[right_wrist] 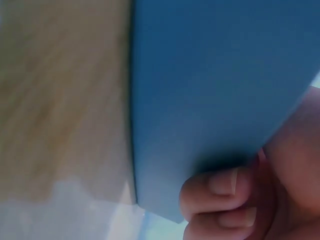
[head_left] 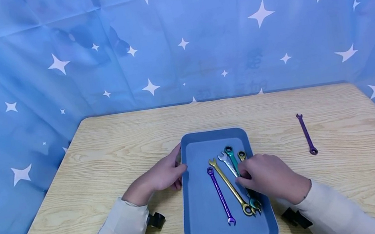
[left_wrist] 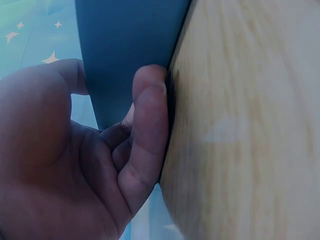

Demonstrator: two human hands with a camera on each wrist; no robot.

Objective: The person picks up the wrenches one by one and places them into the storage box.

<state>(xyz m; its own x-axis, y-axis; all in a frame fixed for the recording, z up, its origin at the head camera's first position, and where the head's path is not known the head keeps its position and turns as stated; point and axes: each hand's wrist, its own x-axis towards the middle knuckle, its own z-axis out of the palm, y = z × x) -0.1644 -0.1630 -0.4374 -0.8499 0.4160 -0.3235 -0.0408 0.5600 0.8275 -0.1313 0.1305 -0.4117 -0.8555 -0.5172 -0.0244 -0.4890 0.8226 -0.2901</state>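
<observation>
My left hand [head_left: 165,173] grips the left rim of a blue-grey tray [head_left: 206,233], thumb over the edge and fingers against the outer wall. Over the tray's right rim, my right hand [head_left: 268,173] has its thumb and curled fingers about a gold combination wrench [head_left: 242,155]; the hand hides most of its shaft. Beside that wrench lie a green wrench [head_left: 229,151] and a silver wrench [head_left: 228,162]. Further left in the tray are a longer gold wrench [head_left: 228,183] and a purple wrench [head_left: 220,195]. In the right wrist view, curled fingertips [right_wrist: 220,192] show beside the tray's outer wall.
Another purple wrench [head_left: 307,134] lies on the wooden table [head_left: 122,143], right of the tray. A blue star-patterned cloth [head_left: 165,63] hangs behind the table and along its sides.
</observation>
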